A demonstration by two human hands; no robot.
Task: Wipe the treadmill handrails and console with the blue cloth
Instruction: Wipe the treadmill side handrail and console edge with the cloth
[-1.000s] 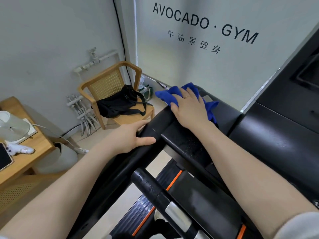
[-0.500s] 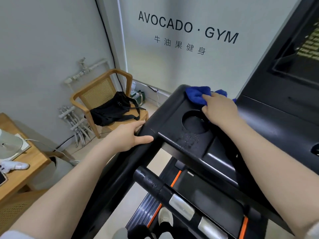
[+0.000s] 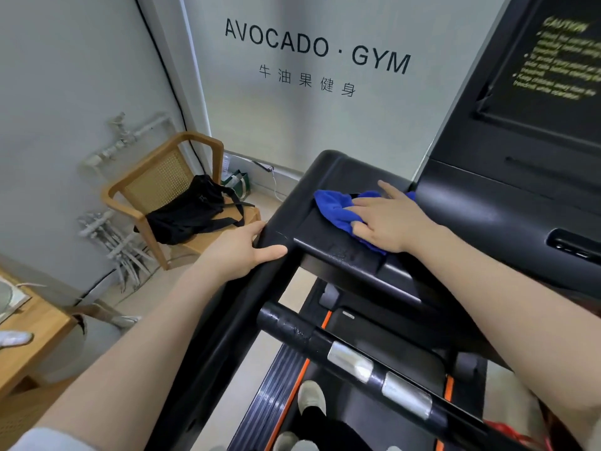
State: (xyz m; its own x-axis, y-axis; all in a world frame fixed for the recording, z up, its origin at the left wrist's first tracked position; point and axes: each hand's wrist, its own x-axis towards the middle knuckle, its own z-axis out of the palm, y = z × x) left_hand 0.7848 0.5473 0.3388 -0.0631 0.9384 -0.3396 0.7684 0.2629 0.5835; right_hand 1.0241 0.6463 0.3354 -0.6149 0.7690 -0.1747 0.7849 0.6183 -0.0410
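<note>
The blue cloth point(image 3: 336, 208) lies bunched on the left tray of the black treadmill console point(image 3: 507, 203), covering the round cup recess. My right hand point(image 3: 387, 218) presses flat on the cloth with fingers spread. My left hand point(image 3: 242, 252) grips the left handrail point(image 3: 227, 320) where it meets the console corner, thumb on top. A black crossbar point(image 3: 351, 356) with two silver sensor plates runs below the console. The dark screen point(image 3: 549, 66) with yellow caution text rises at the upper right.
A wooden chair point(image 3: 169, 187) with a black bag point(image 3: 192, 213) stands against the left wall. A wooden table point(image 3: 35, 333) edge is at the lower left. The treadmill belt point(image 3: 344, 415) with orange trim and my shoes lie below. A wall with gym lettering is ahead.
My right hand has slid the cloth back toward me and to the left, over the cup recess. My left hand stays on the handrail corner. The camera has tilted slightly.
</note>
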